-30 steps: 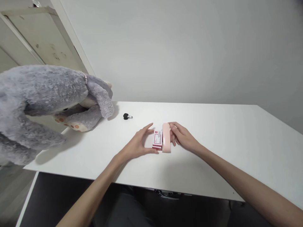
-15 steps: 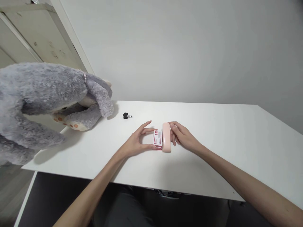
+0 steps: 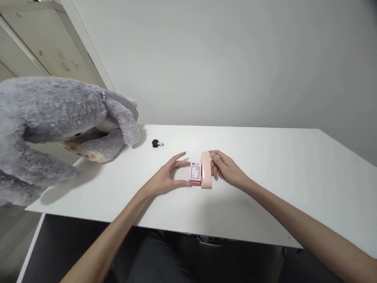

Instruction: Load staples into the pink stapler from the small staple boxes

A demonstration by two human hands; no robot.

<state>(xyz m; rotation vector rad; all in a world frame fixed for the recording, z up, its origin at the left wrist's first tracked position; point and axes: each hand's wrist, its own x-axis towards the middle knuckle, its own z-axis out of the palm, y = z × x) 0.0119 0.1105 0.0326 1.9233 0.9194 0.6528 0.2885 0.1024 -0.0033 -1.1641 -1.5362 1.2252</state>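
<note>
A small white-and-red box [image 3: 194, 173] lies on the white table, its printed face up. My left hand [image 3: 165, 177] curves around the box's left end with fingers and thumb apart. The thumb tip and one fingertip are at the box's left corners, while the index finger stretches out above the table. Close against the box's right side is a long pink stapler [image 3: 206, 170] with rounded ends. My right hand [image 3: 226, 168] holds the stapler from the right, the thumb at its upper right edge. Some right fingers are partly hidden behind it.
Farther back on the table [image 3: 265, 157] lies a small black item with a silver metal end [image 3: 157, 143]. A large grey plush toy [image 3: 67, 110] leans over the left end. Behind the table rises a pale wall [image 3: 220, 59].
My left fingertips have slid back slightly from over the box to its left end. The stapler and my right hand stay beside the box. The whole view has shifted slightly.
</note>
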